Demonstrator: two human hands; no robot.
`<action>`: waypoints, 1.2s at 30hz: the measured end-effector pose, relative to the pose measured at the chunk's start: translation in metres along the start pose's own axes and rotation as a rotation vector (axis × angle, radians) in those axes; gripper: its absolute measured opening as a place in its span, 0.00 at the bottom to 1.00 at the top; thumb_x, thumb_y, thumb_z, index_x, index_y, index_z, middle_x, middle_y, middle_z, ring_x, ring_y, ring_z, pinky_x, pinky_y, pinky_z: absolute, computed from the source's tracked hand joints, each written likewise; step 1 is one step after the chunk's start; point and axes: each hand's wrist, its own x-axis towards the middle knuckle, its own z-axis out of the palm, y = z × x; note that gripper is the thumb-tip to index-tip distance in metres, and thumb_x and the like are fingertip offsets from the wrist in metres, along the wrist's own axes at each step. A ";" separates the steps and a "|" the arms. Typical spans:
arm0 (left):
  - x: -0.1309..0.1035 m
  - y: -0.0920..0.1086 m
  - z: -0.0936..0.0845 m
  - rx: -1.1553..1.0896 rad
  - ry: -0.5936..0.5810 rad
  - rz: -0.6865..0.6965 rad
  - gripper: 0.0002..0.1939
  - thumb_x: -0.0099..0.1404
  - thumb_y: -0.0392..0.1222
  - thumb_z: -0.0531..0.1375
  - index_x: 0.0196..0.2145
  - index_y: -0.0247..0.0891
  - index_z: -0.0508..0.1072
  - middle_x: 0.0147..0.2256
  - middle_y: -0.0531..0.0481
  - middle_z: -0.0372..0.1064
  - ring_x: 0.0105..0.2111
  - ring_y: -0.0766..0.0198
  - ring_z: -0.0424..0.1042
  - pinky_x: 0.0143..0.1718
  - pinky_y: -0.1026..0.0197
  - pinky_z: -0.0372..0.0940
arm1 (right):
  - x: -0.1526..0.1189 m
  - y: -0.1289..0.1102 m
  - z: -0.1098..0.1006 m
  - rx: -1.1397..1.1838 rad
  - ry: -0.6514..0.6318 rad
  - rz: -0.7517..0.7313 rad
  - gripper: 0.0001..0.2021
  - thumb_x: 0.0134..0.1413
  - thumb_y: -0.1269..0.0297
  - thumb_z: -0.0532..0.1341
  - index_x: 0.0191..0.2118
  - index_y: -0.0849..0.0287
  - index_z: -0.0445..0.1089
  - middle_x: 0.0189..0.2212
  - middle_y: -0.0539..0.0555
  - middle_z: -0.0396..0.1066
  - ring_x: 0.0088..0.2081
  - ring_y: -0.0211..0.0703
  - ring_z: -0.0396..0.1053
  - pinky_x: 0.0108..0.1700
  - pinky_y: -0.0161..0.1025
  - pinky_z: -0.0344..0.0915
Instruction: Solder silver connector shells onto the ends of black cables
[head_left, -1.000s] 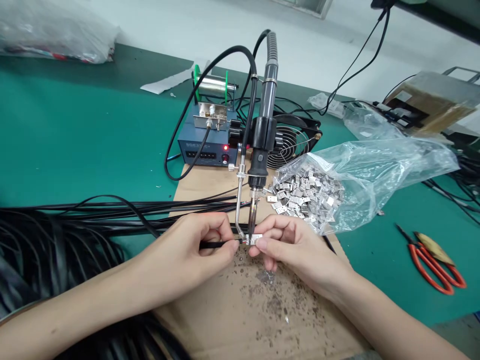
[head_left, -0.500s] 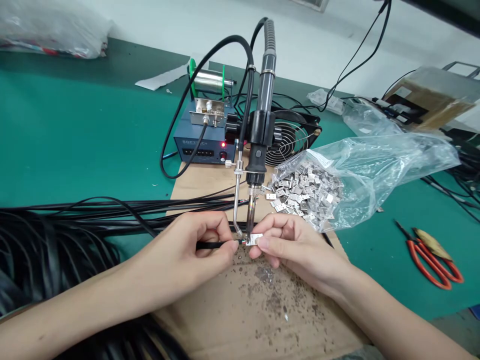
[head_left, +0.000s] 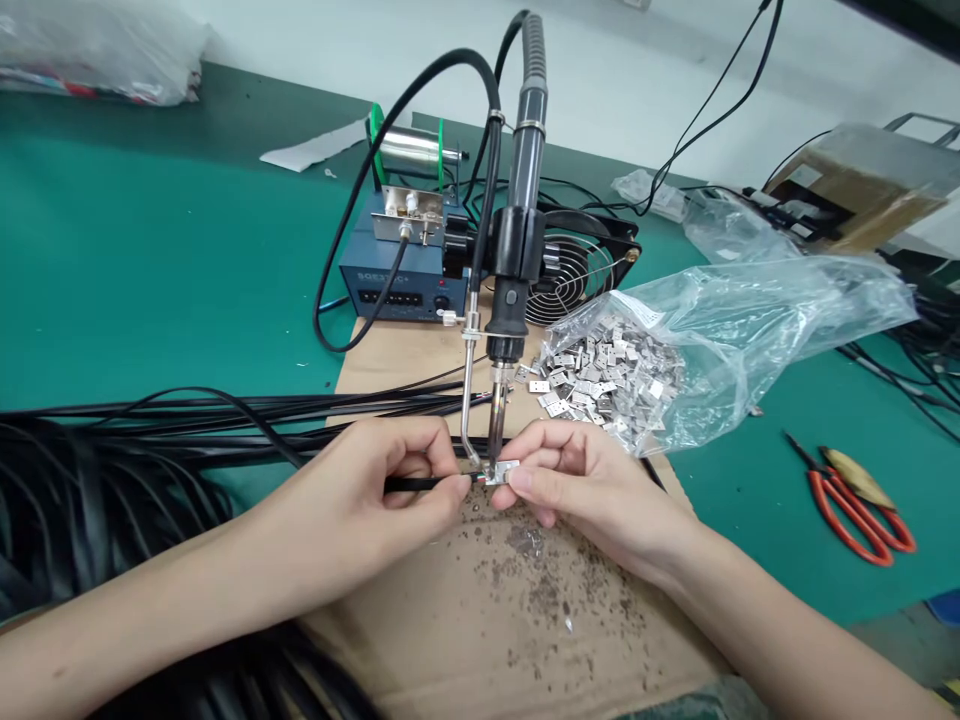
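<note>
Green counter (head_left: 150,270), spanning the frame from left to right. Upper left: a cloudy plastic bag (head_left: 105,45), contents indistinct. Lower left: a heap of black cables (head_left: 82,510), several lengths running right toward the centre.

Left of centre: left hand (head_left: 352,490), thumb and fingers together, clamped on one black cable (head_left: 409,484); short coloured wires (head_left: 481,477) emerge from its right end. Above, upper centre: white paper strip (head_left: 315,146); blue control box (head_left: 397,280); spool of silvery wire (head_left: 411,153) with green flanges.

Centre: slim metal tube (head_left: 466,390), bent at its foot, beside an upright soldering iron (head_left: 508,315), tip downward. Beneath: brown cardboard (head_left: 465,620), dark-speckled. At the iron's tip: one small metal connector (head_left: 507,468), between the two hands, wire ends at its left side; whether tip and metal touch is too small to tell.

Right of centre: right hand (head_left: 585,490), thumb and fingers clamped on the connector's right part. Above it: black fan (head_left: 574,280) with wire grille; loose pile of like connectors (head_left: 600,375), partly within a clear plastic bag (head_left: 772,320).

Right: orange-handled cutters (head_left: 855,515). Upper right: brown box (head_left: 862,215).
</note>
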 end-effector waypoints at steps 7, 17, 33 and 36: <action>0.002 -0.005 -0.001 0.108 -0.045 -0.014 0.10 0.59 0.42 0.58 0.22 0.38 0.69 0.22 0.55 0.68 0.25 0.66 0.67 0.25 0.67 0.59 | 0.002 0.000 0.002 -0.054 0.044 0.000 0.05 0.45 0.69 0.72 0.28 0.59 0.76 0.23 0.51 0.79 0.18 0.30 0.62 0.22 0.31 0.56; 0.002 -0.010 -0.002 0.095 -0.048 -0.008 0.09 0.60 0.42 0.58 0.24 0.37 0.69 0.23 0.55 0.69 0.25 0.66 0.67 0.26 0.66 0.58 | 0.001 0.001 0.001 -0.119 0.054 -0.013 0.07 0.42 0.69 0.73 0.29 0.60 0.75 0.23 0.52 0.79 0.18 0.30 0.61 0.21 0.30 0.56; 0.001 -0.005 0.002 -0.023 -0.021 0.055 0.09 0.59 0.37 0.58 0.22 0.38 0.68 0.19 0.61 0.62 0.20 0.73 0.57 0.19 0.73 0.51 | 0.000 0.003 -0.005 -0.081 -0.014 -0.024 0.07 0.46 0.64 0.73 0.30 0.58 0.78 0.24 0.51 0.80 0.20 0.29 0.63 0.21 0.27 0.54; 0.001 -0.004 0.002 -0.022 -0.028 0.051 0.09 0.59 0.37 0.58 0.22 0.38 0.68 0.20 0.60 0.62 0.20 0.73 0.57 0.20 0.72 0.51 | 0.001 0.002 -0.005 -0.078 -0.008 -0.021 0.07 0.46 0.63 0.74 0.30 0.59 0.78 0.24 0.52 0.80 0.19 0.30 0.62 0.20 0.28 0.53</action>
